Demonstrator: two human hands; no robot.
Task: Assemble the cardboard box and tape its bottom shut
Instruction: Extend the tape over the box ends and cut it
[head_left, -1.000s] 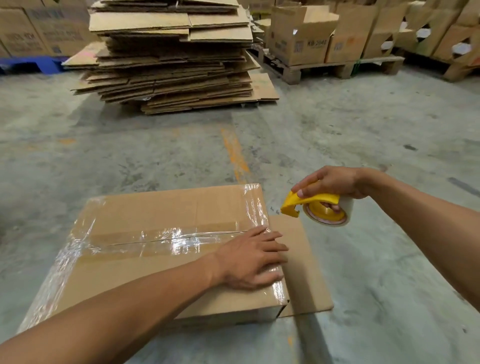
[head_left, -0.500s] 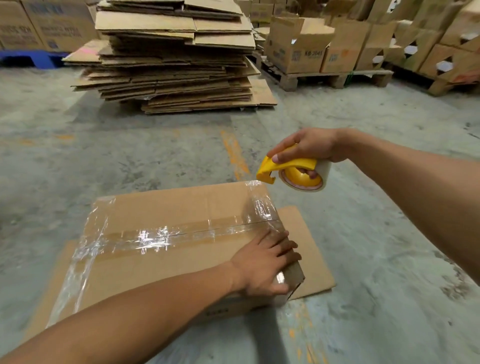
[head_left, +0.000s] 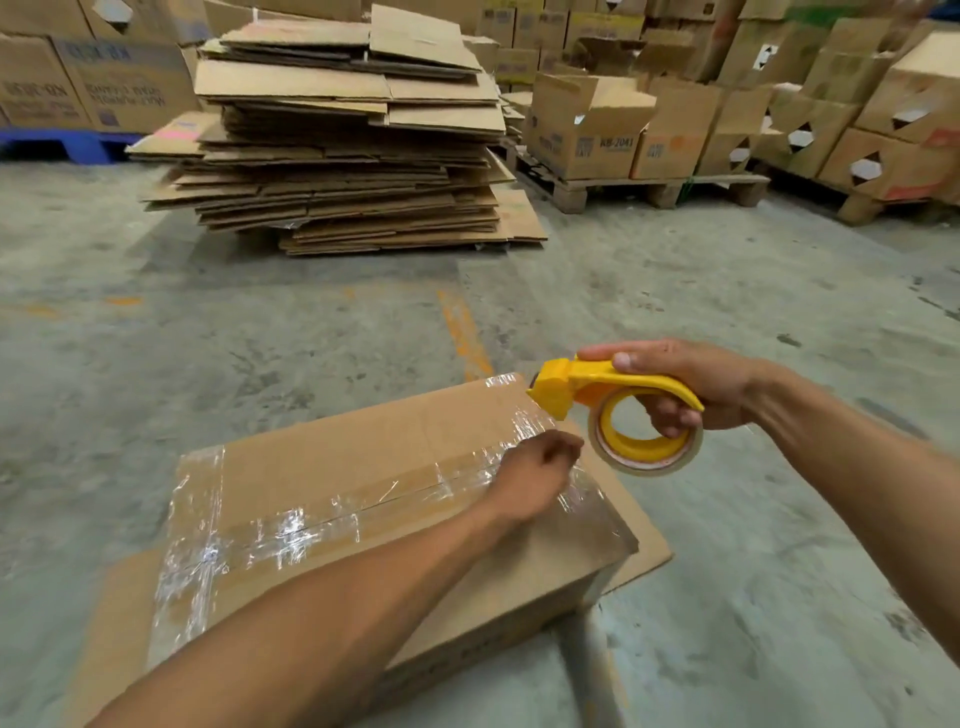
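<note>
The cardboard box (head_left: 337, 467) lies on the concrete floor with its flaps closed. Clear tape (head_left: 311, 525) runs along the centre seam and across both ends. My left hand (head_left: 540, 470) is at the right end of the seam, fingers curled over the box's edge; its fingertips are hidden. My right hand (head_left: 696, 384) grips a yellow tape dispenser (head_left: 623, 410) with a roll of clear tape, held in the air just above and to the right of the box's far right corner. The dispenser's nose points at that corner.
A flat cardboard sheet (head_left: 644, 545) lies under the box. Behind is a tall stack of flattened cartons (head_left: 348, 140). Wooden pallets with boxes (head_left: 597, 130) stand at the back right, a blue pallet (head_left: 62, 145) at the back left. An orange line (head_left: 462, 332) marks the floor.
My left hand slid from the box's near right corner to the seam's end and curled its fingers. My right hand with the dispenser rose, then came down beside the far right corner.
</note>
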